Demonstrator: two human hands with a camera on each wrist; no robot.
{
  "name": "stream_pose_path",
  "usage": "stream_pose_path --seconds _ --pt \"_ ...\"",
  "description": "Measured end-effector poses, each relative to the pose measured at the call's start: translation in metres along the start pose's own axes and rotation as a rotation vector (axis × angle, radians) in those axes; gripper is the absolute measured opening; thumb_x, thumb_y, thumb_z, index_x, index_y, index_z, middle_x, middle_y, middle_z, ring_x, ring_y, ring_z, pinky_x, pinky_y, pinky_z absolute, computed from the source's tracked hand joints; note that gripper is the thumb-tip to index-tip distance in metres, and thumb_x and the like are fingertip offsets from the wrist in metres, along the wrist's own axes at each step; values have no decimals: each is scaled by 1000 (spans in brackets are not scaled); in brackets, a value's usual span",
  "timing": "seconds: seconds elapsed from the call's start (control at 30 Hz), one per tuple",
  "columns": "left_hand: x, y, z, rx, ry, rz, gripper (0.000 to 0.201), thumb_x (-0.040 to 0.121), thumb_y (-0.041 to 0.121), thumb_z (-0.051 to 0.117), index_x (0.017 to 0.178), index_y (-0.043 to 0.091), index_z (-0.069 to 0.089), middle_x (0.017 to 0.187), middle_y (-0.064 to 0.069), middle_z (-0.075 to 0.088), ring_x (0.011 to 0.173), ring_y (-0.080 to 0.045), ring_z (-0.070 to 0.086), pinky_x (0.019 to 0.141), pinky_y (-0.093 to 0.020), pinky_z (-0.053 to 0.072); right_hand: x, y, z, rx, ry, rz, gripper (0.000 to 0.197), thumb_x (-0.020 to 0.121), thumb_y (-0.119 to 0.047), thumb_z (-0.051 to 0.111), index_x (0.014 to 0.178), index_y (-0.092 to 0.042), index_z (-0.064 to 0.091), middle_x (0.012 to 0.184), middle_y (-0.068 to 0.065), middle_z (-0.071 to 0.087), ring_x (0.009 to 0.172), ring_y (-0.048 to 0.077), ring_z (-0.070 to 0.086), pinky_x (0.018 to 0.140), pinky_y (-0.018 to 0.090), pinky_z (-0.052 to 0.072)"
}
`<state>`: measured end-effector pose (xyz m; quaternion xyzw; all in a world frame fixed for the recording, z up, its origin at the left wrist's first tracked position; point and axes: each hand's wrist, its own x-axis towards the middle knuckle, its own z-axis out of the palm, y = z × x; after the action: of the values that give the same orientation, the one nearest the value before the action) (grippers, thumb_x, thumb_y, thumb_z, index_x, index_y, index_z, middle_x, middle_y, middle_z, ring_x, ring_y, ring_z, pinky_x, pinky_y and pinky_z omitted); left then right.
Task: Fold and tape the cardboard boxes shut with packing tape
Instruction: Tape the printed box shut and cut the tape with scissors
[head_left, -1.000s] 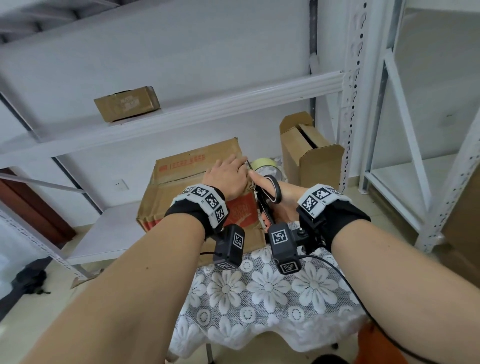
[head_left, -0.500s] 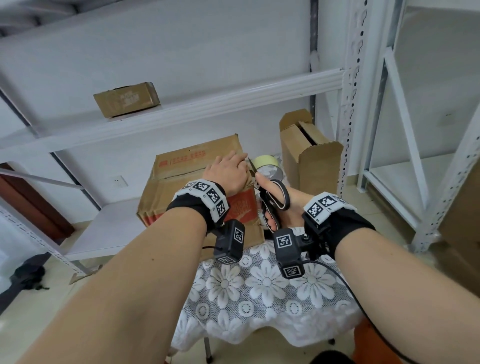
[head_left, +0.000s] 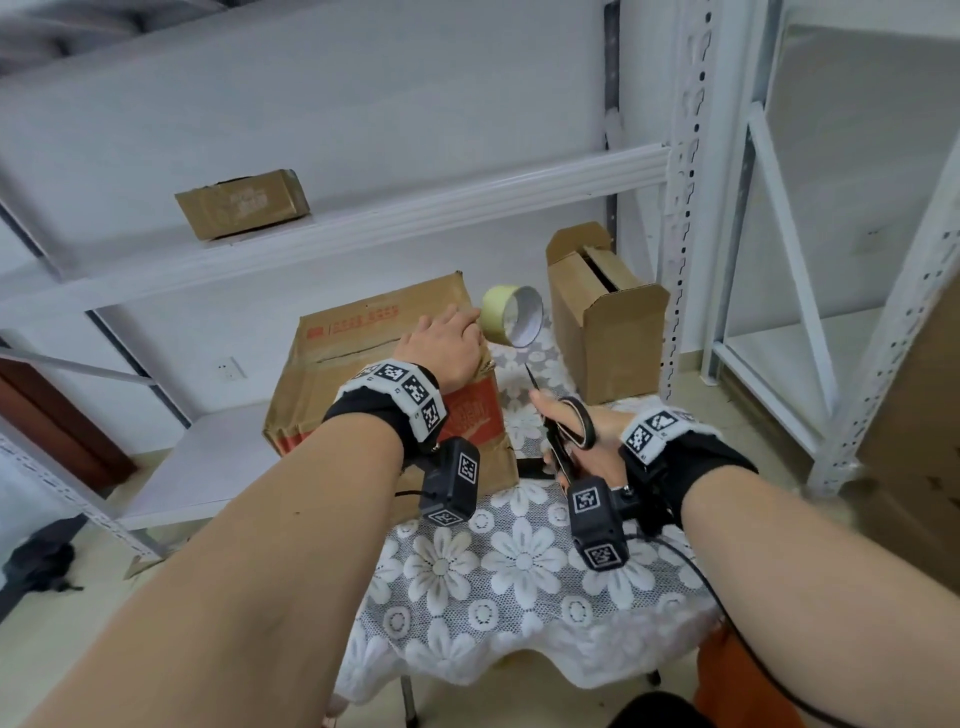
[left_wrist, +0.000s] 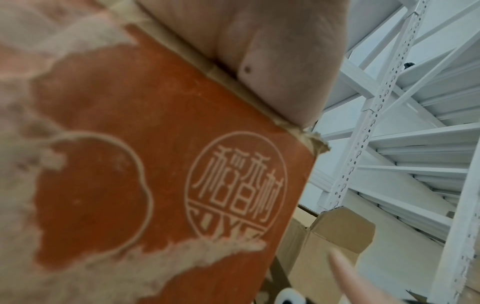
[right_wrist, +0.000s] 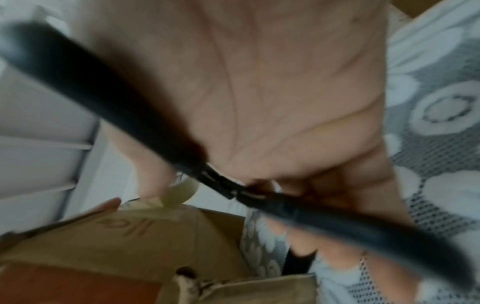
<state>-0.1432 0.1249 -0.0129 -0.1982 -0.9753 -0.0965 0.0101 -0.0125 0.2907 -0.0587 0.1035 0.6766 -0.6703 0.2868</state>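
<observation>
Pressing flat left hand (head_left: 447, 347) on carton (head_left: 363, 364) top; right hand (head_left: 582, 441) gripping scissors (head_left: 563, 431), tape roll (head_left: 511, 322) just beyond.

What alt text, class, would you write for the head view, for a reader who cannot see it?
A person's left hand presses on a brown-and-red cardboard box on a floral lace tablecloth, while the right hand grips black-handled scissors. A yellowish tape roll stands behind.

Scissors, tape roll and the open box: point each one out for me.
Scissors (head_left: 570, 426): head view, on the black handle loop in the right hand (head_left: 587, 441).
Tape roll (head_left: 511, 321): head view, on its white inner core.
Open box (head_left: 608, 338): head view, on its front wall.
</observation>
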Motion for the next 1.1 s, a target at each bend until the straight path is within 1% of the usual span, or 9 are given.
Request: stream_pose_path --seconds 0.1,0.27,0.43,0.53,0.73,0.8,0.97,1.03,1.1 --pt "0 0 1 9 12 1 76 81 48 3 152 32 22 162 3 18 149 -22 13 120 -49 13 1 6 -8 66 -27 -5 61 79 -73 49 85 -12 45 62 7 50 50 22 49 58 31 45" --pt "-3 3 -1 -1 19 -17 74 82 48 4 152 33 22 162 4 17 150 -22 13 120 -48 13 -7 -17 -11 40 -106 -76 58 84 -68 49 88 -10 44 58 5 55 51 21 49 58 31 45" --pt "-7 6 -3 10 25 -30 61 94 43 10 152 33 22 162 1 15 149 -24 13 120 -48 13 -1 -20 -10 51 -182 -70 71 73 -76 56 93 -8 49 73 14 52 62 28 52 65 38 50" --pt "-11 7 -4 0 18 -24 63 92 44 8 152 33 22 162 1 15 150 -24 13 120 -48 13 2 -24 -11 72 -219 -66 77 67 -79 59 93 -7 52 79 17 50 69 31 53 72 42 50" --pt "-22 17 -10 13 31 -52 51 102 36 16 152 34 22 163 3 14 149 -27 13 120 -48 12 -3 -41 -10 81 -230 -114 72 76 -79 45 89 -8 48 72 11 51 64 28 52 62 36 53" --pt "-25 18 -12 11 24 -48 51 102 35 16 153 34 21 163 3 13 149 -27 12 120 -48 11 -1 -46 -7 79 -235 -121 71 77 -78 43 88 -8 48 69 10 53 62 27 52 64 36 52" --pt "-27 20 -13 11 11 -63 51 102 37 15 153 35 20 163 5 11 149 -27 10 121 -49 10 7 -56 -2 102 -219 -135 70 82 -77 40 94 -9 53 75 11 56 65 25 53 68 36 48" --pt "-29 22 -13 14 11 -57 51 103 37 15 153 35 19 163 4 11 150 -27 9 121 -49 9 9 -59 -3 83 -202 -144 69 87 -74 30 93 -10 54 72 9 59 62 23 56 65 34 50" --pt "-30 23 -14 10 7 -60 51 102 36 15 153 35 19 163 4 11 150 -27 9 121 -49 9 11 -62 -2 107 -178 -161 69 87 -73 29 103 -11 56 77 8 64 62 19 62 61 31 53"
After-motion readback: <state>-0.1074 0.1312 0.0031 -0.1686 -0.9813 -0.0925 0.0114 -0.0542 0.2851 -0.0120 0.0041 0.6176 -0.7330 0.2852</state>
